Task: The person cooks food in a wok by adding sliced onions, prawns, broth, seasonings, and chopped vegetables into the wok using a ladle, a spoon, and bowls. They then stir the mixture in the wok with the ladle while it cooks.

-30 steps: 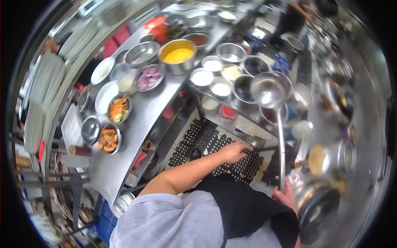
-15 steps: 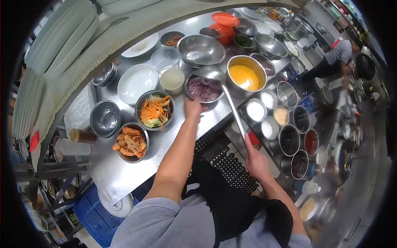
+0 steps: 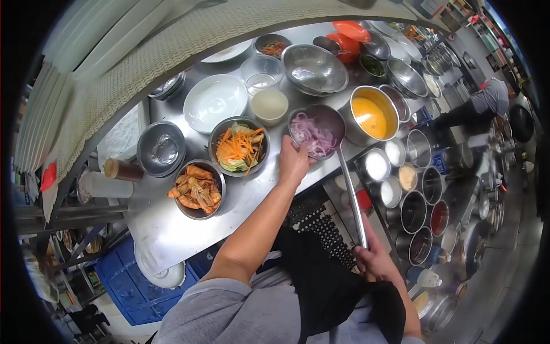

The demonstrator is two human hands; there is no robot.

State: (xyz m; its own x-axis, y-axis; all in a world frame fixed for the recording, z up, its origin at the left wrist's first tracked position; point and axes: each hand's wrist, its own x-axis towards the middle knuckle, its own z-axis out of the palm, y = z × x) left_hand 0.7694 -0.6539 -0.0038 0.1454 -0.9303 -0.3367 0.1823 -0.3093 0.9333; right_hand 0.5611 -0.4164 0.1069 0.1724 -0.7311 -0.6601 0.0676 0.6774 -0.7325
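Sliced purple onions (image 3: 312, 137) lie in a metal bowl on the steel counter. My left hand (image 3: 294, 159) is closed on this bowl's near rim. In my right hand (image 3: 376, 258) is a long-handled metal ladle (image 3: 352, 195), gripped near the handle's lower end. Its handle slants up to the onion bowl's right rim; where the ladle head ends and the bowl begins is hard to make out. Left of the onions sits a bowl of shredded carrot and cabbage (image 3: 238, 147). A pot of yellow liquid (image 3: 373, 116) stands at their right.
A bowl of shrimp (image 3: 197, 191) sits near the counter's front. Behind are a white oval plate (image 3: 216, 104), a cream bowl (image 3: 269, 107) and a large metal bowl (image 3: 314, 69). Containers of sauces (image 3: 412, 209) fill the right side. Another person (image 3: 490, 98) stands far right.
The view has shifted, moving the counter items rightward. The ladle head has gone down from above the onions to the bowl's right side. My right hand has moved lower, toward my body.
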